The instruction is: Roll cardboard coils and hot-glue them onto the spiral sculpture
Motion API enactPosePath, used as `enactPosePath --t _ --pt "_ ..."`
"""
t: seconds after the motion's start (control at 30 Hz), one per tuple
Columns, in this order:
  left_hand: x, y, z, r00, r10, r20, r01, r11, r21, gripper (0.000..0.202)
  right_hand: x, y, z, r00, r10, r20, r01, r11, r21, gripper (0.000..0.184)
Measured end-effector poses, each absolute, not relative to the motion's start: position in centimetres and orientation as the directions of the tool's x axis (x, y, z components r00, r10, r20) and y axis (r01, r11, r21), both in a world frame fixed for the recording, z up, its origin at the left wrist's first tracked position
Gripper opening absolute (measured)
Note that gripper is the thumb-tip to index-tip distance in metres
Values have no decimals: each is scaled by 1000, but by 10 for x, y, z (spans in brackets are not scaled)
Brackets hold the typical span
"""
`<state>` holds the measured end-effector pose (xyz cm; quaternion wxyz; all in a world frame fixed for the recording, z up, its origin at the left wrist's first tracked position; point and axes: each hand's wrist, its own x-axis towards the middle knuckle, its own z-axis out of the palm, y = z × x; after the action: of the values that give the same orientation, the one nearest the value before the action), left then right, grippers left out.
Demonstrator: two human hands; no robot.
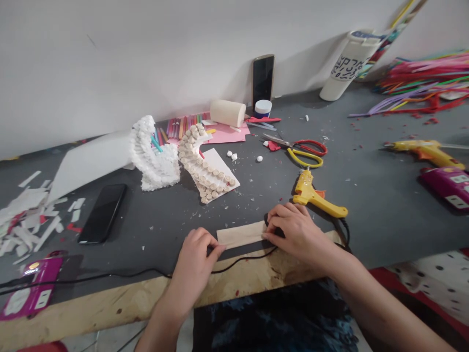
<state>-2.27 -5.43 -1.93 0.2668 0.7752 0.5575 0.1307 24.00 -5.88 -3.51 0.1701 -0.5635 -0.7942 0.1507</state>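
A flat cream strip of fabric or paper (240, 235) lies on the dark table near its front edge. My left hand (196, 261) pinches the strip's left end between thumb and fingers. At the other end, the fingers of my right hand (289, 227) are closed on the strip, partly hiding it. Just beyond my right hand rests a yellow hot glue gun (311, 193). Farther back lie scissors with red and yellow handles (306, 152). Behind the strip is a curved piece covered in small beige rolls (208, 171), beside a similar white fluffy piece (156, 156).
A black phone (103, 213) and paper scraps (27, 220) are on the left. A black cord (146, 271) runs along the front edge. At the right are another yellow glue gun (427, 150), a purple package (447, 186), pipe cleaners (425, 80) and a white tumbler (348, 66).
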Motion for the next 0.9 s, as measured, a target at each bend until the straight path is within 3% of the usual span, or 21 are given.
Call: enactPosePath --t 0.9 --pt "-22 -51 -18 336 936 -101 792 -223 568 26 240 -52 -29 -333 943 20 854 311 -417 14"
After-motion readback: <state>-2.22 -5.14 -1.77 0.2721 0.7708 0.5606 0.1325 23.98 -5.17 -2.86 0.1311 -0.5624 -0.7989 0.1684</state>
